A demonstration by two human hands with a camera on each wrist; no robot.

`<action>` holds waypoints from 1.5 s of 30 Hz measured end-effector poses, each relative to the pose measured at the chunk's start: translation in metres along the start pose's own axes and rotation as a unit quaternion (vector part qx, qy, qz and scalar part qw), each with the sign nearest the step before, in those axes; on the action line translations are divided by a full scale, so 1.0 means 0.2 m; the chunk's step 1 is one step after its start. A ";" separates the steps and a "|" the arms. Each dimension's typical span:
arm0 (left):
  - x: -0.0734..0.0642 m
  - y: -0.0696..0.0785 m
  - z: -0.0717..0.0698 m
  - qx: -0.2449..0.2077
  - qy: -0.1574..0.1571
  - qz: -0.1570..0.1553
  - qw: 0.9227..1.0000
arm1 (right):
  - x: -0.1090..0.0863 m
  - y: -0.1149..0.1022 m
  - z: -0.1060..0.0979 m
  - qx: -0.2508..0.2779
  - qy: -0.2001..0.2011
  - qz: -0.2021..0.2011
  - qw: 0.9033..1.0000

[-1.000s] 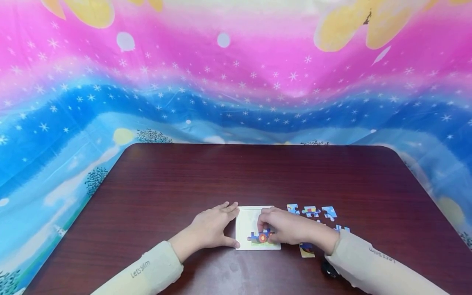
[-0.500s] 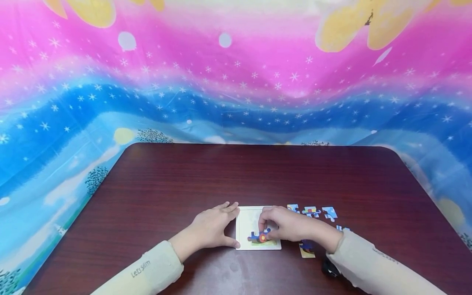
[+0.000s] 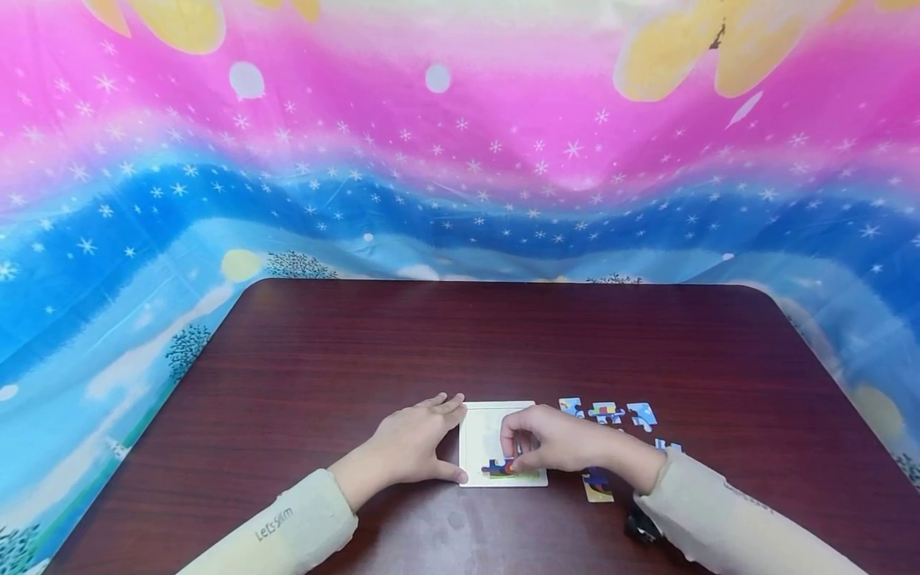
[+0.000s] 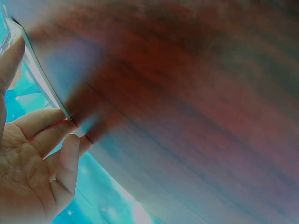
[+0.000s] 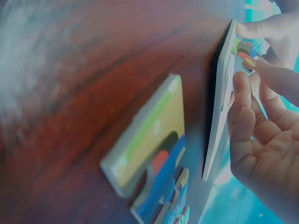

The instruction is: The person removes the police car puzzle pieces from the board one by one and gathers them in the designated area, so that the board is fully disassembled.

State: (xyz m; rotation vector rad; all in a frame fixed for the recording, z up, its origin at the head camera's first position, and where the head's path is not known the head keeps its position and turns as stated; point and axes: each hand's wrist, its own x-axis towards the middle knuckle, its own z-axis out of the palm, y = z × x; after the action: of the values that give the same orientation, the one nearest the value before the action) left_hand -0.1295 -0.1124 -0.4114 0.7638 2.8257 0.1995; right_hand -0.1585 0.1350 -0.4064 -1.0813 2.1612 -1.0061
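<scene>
My left hand [image 3: 413, 443] lies along the left edge of a pale square puzzle tray [image 3: 496, 406], its thumb at the near corner and its fingers at the far one. In the left wrist view those fingers [image 4: 44, 123] look mostly straight against the tray's edge. Over the tray's near part, my right hand [image 3: 561, 438] pinches a blue puzzle piece with a red and yellow round shape [image 5: 248, 59] between thumb and fingertips. Part of this piece is hidden behind the thumb in the head view. Green and yellow printing shows low in the tray around it.
Several loose puzzle pieces [image 3: 642, 415] lie on the dark wooden table [image 3: 359, 343] right of the tray. One yellow and blue piece [image 3: 599, 487] sits nearest the right forearm. A small black object [image 3: 642, 525] is by the right sleeve. A patterned cloth [image 3: 460, 160] hangs behind.
The pinched piece has shifted slightly toward the tray's near edge and tilted, with its red round shape now mostly covered by the right thumb. The left hand has stayed still.
</scene>
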 end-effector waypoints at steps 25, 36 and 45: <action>0.00 0.00 0.00 0.001 -0.003 -0.001 1.000 | 0.01 -0.05 -0.02 0.017 0.069 0.024 0.997; 0.00 0.00 0.00 0.003 -0.004 0.001 1.000 | -0.05 -0.05 -0.07 0.000 0.093 0.031 0.995; 0.00 0.00 0.00 0.006 -0.005 0.002 1.000 | -0.14 -0.05 -0.12 0.010 0.105 0.048 0.993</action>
State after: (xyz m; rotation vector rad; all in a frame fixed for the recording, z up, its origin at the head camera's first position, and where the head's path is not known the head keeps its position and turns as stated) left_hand -0.1292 -0.1122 -0.4103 0.7713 2.8192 0.1785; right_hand -0.1556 0.1642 -0.3813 -0.8864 2.3403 -1.1371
